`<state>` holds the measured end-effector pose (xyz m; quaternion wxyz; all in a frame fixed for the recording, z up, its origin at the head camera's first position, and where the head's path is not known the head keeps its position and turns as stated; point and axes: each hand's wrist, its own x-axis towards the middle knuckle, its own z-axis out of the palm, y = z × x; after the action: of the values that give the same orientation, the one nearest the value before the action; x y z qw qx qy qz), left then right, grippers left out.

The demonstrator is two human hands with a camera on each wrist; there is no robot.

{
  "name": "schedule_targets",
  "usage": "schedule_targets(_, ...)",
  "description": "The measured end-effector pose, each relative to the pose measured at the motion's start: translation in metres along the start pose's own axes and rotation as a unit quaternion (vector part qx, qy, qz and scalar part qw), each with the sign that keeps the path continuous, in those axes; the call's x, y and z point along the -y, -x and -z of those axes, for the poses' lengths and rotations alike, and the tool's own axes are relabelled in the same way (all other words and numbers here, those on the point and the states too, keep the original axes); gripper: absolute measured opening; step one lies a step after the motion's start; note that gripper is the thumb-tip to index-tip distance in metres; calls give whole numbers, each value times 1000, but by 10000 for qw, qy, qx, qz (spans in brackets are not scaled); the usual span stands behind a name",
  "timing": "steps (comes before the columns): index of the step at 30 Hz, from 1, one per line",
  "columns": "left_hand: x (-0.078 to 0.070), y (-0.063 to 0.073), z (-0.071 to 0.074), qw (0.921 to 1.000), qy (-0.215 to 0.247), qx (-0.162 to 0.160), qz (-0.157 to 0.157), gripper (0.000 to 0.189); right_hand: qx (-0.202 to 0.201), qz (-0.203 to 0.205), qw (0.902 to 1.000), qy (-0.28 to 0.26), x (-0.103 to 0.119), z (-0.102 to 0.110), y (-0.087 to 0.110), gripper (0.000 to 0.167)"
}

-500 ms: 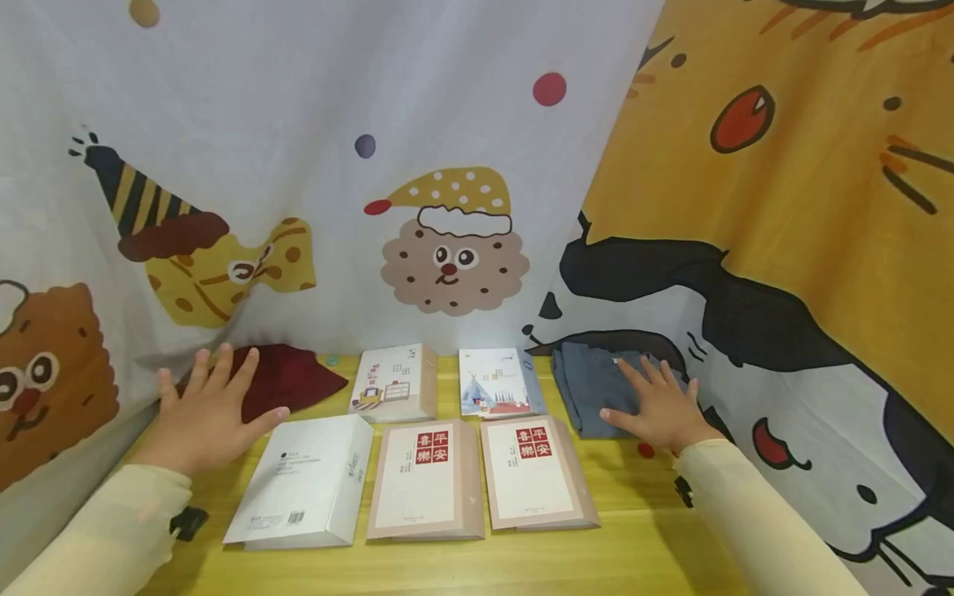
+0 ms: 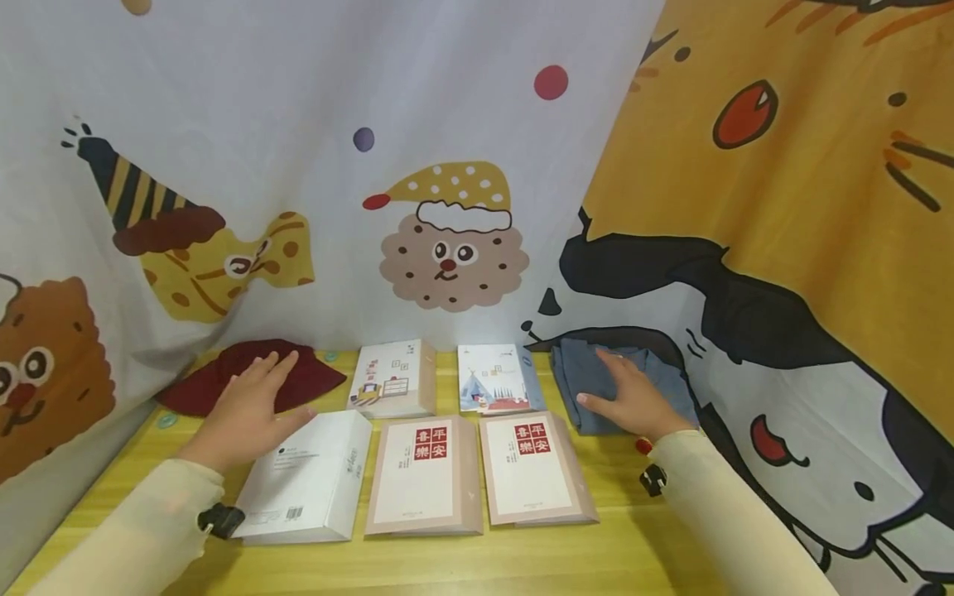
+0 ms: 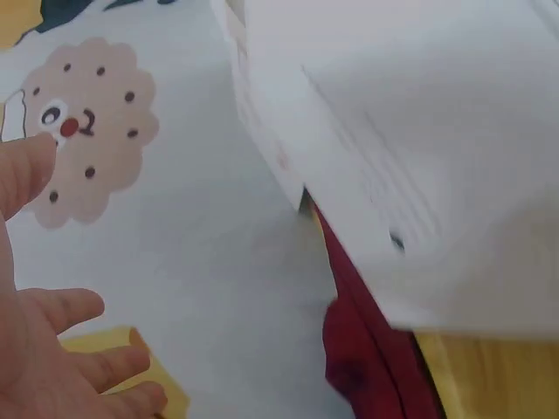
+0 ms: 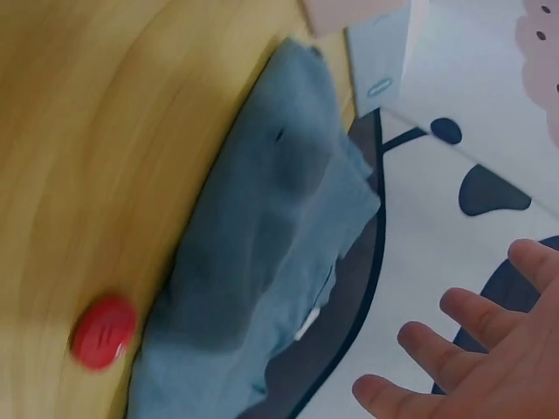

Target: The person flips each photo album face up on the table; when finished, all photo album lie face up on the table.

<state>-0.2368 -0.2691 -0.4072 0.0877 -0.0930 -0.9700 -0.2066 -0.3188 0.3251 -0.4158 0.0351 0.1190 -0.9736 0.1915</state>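
In the head view my left hand (image 2: 249, 406) hovers with fingers extended between a dark red cloth hat (image 2: 257, 364) and a thick white book (image 2: 298, 488) with a barcode. Over a folded blue-grey cloth (image 2: 577, 381) is my right hand (image 2: 633, 401), its thumb apart from the other fingers. The right wrist view shows that cloth (image 4: 253, 227) on the table, apart from the right hand (image 4: 489, 349). Nothing is held in the left hand (image 3: 61, 349) in the left wrist view, where the white book (image 3: 437, 175) and part of the hat (image 3: 367, 349) appear.
Two beige books (image 2: 425, 480) (image 2: 529, 472) with red square prints lie in the front row. Behind them are two illustrated books (image 2: 391, 381) (image 2: 495, 381). A red button (image 4: 105, 332) and green buttons (image 2: 167, 420) lie on the yellow wooden table (image 2: 417, 567). Printed cloth (image 2: 313, 99) hangs behind.
My left hand has moved inward to the right, uncovering more of the hat. My right hand has shifted left over the folded cloth. The books stay put.
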Motion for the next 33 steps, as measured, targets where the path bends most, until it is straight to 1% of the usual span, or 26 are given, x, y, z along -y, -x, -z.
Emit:
schedule_targets(3, -10, -5, -8, 9999, 97, -21, -121, 98, 31, 109, 9994, -313, 6, -6, -5, 103)
schedule_targets(6, -21, -10, -15, 9997, 202, 45, -101, 95, 78, 161, 9981, -593, 14, -11, -10, 100)
schedule_targets(10, -36, -17, -25, 9991, 375, 154, -95, 88, 157, 101, 9964, -829, 23, -18, -16, 97)
schedule_targets(13, -45, -22, -33, 9980, 562, 166, -223, 82, 300, 36, 9940, -1050, 28, -21, -22, 92)
schedule_targets(16, -55, -29, -41, 9961, 775, 221, -364, 79, 515, -60, 9891, -1381, 33, -24, -28, 88)
schedule_targets(20, -73, -40, -50, 9918, 1102, 562, -321, 76, 858, -263, 9779, -1889, 39, -25, -35, 87)
schedule_targets(22, -81, -45, -54, 9874, 1353, 766, -290, 71, 982, -333, 9727, -2076, 42, -27, -39, 86)
schedule_targets(24, -87, -51, -58, 9823, 1616, 884, -327, 64, 1084, -352, 9686, -2210, 45, -29, -44, 84)
schedule_targets(28, -96, -63, -68, 9696, 2168, 1074, -367, 53, 1329, -331, 9657, -2206, 49, -35, -55, 84)
schedule_targets(32, -106, -71, -77, 9524, 2722, 1372, -112, 51, 1559, -411, 9638, -2123, 53, -41, -65, 86)
schedule_targets(33, -108, -73, -79, 9485, 2817, 1450, 3, 51, 1592, -429, 9642, -2079, 55, -42, -67, 86)
